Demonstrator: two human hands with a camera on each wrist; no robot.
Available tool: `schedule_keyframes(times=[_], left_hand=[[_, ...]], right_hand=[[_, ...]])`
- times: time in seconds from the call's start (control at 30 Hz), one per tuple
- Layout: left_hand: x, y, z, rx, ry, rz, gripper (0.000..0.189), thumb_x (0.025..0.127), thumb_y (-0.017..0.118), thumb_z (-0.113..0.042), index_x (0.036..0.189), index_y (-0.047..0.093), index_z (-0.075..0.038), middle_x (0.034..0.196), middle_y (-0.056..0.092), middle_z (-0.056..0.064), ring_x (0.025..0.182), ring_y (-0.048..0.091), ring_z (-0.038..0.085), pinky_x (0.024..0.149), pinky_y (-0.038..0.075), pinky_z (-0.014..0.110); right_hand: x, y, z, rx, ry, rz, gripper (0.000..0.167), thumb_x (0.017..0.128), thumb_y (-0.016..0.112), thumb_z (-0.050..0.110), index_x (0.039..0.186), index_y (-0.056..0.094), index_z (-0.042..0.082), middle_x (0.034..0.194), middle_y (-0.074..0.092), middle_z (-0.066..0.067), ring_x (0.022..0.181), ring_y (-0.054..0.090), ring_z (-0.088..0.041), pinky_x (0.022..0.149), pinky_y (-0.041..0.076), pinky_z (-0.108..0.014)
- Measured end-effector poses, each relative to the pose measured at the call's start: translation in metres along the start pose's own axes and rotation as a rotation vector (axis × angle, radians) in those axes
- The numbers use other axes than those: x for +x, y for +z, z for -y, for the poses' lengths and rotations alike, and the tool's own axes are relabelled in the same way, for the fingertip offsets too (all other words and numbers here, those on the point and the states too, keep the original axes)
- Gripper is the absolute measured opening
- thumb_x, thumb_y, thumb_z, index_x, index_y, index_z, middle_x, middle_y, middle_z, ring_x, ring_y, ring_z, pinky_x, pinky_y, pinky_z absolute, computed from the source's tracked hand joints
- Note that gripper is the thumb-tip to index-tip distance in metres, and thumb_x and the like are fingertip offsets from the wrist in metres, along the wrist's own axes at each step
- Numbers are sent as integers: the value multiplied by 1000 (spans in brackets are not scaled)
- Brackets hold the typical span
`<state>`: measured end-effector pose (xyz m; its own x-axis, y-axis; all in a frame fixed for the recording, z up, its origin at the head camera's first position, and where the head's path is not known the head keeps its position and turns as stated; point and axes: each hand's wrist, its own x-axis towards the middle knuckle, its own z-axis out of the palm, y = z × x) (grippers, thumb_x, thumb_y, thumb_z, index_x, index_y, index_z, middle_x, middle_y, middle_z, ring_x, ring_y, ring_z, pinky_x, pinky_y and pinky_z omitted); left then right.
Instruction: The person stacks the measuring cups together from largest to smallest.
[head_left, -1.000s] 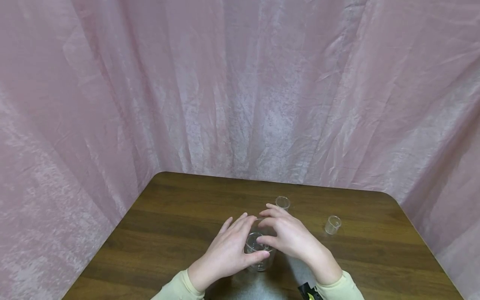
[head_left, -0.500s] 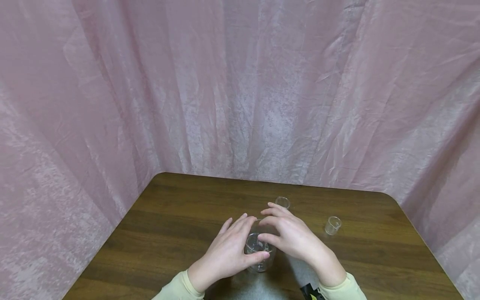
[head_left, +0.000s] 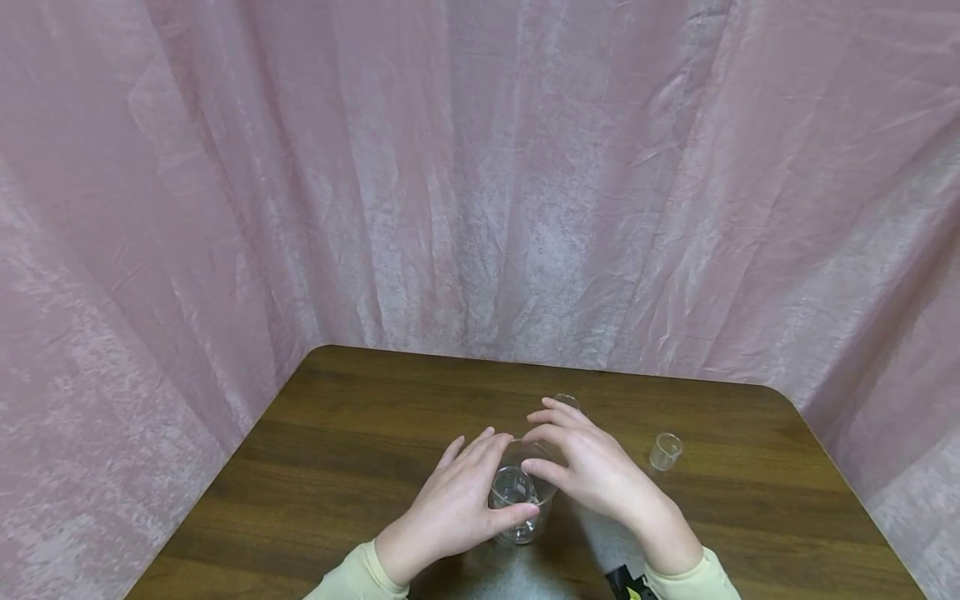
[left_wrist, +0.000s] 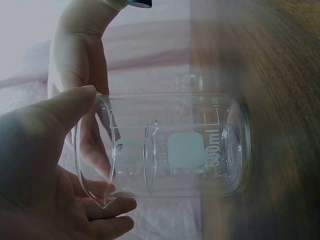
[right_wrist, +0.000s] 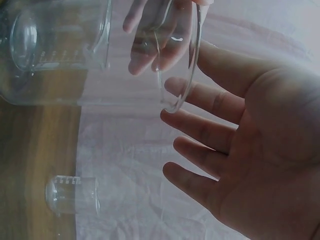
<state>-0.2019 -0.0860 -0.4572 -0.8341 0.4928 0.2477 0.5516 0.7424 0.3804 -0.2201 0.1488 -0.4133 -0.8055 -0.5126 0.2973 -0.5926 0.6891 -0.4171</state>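
Note:
A large glass beaker (left_wrist: 185, 150) marked 500 ml stands upright on the wooden table. My left hand (head_left: 459, 508) grips it near the rim, thumb on the near side and fingers on the far side. Inside it sits a smaller glass beaker (right_wrist: 60, 40) with graduation marks. My right hand (head_left: 596, 471) is at the right of the large beaker's rim, fingers spread and loosely bent, holding nothing. In the right wrist view its fingertips (right_wrist: 170, 116) are close to the rim; whether they touch it I cannot tell.
A small beaker (head_left: 666, 451) stands on the table (head_left: 360, 408) to the right. Another small beaker (head_left: 567, 402) is farther back, partly hidden behind my right hand. Pink curtains (head_left: 480, 183) hang beyond the table's far edge.
My right hand has shifted slightly right and away from the large beaker, with its thumb drawing back from over the opening. The left hand stays in place.

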Motion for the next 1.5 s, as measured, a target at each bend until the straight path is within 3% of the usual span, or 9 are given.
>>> schedule_keyframes(times=[0.27,0.5,1.07,1.5], left_hand=[[0,2,1,3,0,-5,92,97,70,-74,158,53,-8,159,60,5,158,44,29,127,32,65],[0,2,0,13,-8,-1,94,96,70,-75,159,52,-8,160,59,6,159,43,28,128,32,64],[0,2,-1,24,3,-17,90,95,74,-72,157,53,-10,158,60,5,158,45,29,127,34,65],[0,1,-1,23,6,-21,89,95,75,-70,156,54,-10,156,61,5,157,46,30,126,35,65]], right_hand=[[0,-2,-2,3,7,-48,39,101,82,34,133,77,12,149,67,-6,157,44,-37,120,43,-63],[1,-3,-5,2,36,-109,49,101,82,36,143,72,13,154,65,-3,159,42,-31,117,47,-62],[3,-1,-15,-8,125,-215,65,102,81,34,158,59,9,164,55,-9,160,40,-35,120,43,-65],[6,3,-23,2,190,-226,70,104,79,38,162,54,7,169,50,-13,163,34,-38,124,36,-67]])
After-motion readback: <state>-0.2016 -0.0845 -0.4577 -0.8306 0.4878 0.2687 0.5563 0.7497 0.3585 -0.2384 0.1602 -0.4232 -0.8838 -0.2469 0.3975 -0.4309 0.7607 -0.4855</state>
